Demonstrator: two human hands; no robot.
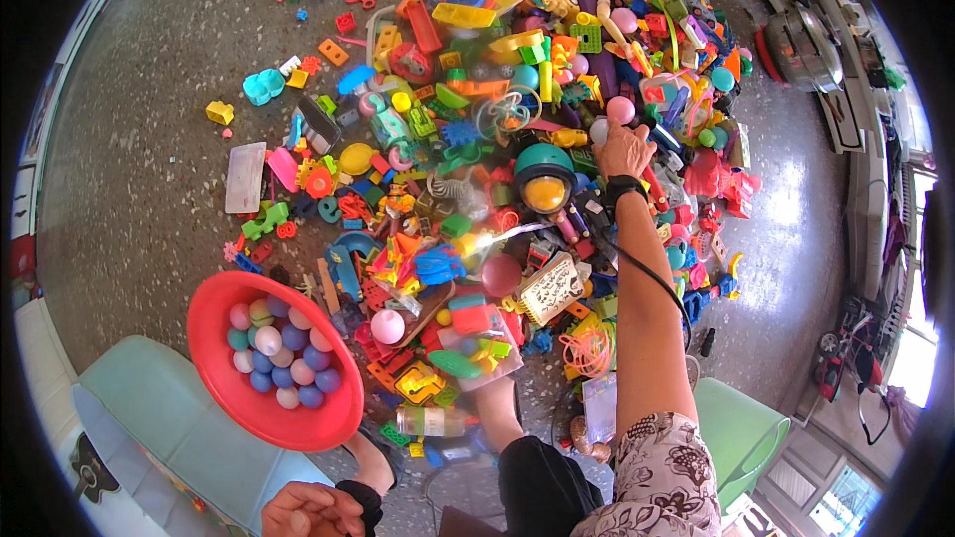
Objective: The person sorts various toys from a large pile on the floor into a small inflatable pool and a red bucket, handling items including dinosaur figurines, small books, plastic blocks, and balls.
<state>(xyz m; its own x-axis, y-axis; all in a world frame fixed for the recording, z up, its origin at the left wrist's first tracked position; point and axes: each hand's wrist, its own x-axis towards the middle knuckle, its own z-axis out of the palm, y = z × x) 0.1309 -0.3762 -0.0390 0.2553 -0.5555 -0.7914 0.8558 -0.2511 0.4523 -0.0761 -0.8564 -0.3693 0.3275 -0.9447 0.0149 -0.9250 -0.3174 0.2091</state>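
My right hand (625, 151) reaches into a large heap of plastic toys, its fingers at a white ball (599, 131) and just below a pink ball (620, 110); whether it grips either cannot be told. A black band circles that wrist. My left hand (312, 511) is low in the view near my knee, fingers curled, with no object visible in it. Left of the heap, a red plastic basin (272, 432) holds several blue, pink, white and green balls. A teal domed toy with a yellow front (545, 177) lies near my right wrist.
A pale blue padded seat (149, 388) stands behind the basin at lower left. A green plastic stool (739, 432) is at lower right. Loose blocks, a clear plastic box lid (245, 177) and a jar (430, 421) lie around the heap. A stroller-like wheeled item (843, 358) stands far right.
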